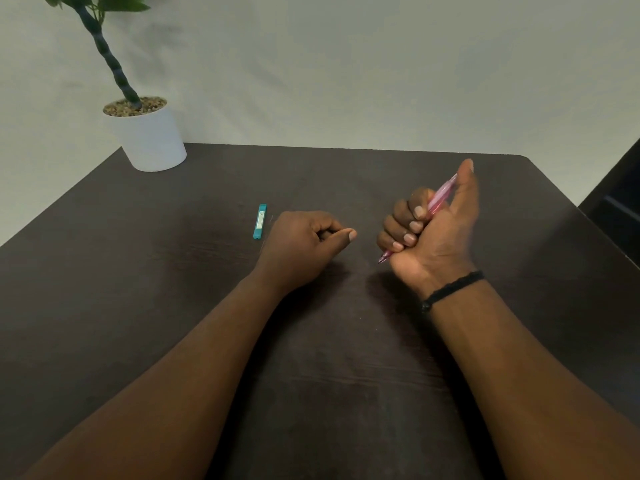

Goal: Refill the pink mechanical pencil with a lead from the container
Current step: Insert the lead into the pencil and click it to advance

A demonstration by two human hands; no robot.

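My right hand [431, 230] is wrapped in a fist around the pink mechanical pencil [439, 199]. The pencil's tip pokes out below the fist toward the lower left, and its top end rests by my raised thumb. My left hand [306, 244] lies on the dark table [173, 271] with its fingers curled in and the thumb pressed against the forefinger; whether anything is pinched there I cannot see. The teal lead container [260, 221] lies flat on the table just left of my left hand, apart from it. A thin lead seems to lie beside the container.
A white pot [149, 136] with a green plant stands at the table's far left corner. A black bracelet [450, 289] is on my right wrist. A dark piece of furniture [620, 202] is past the table's right edge.
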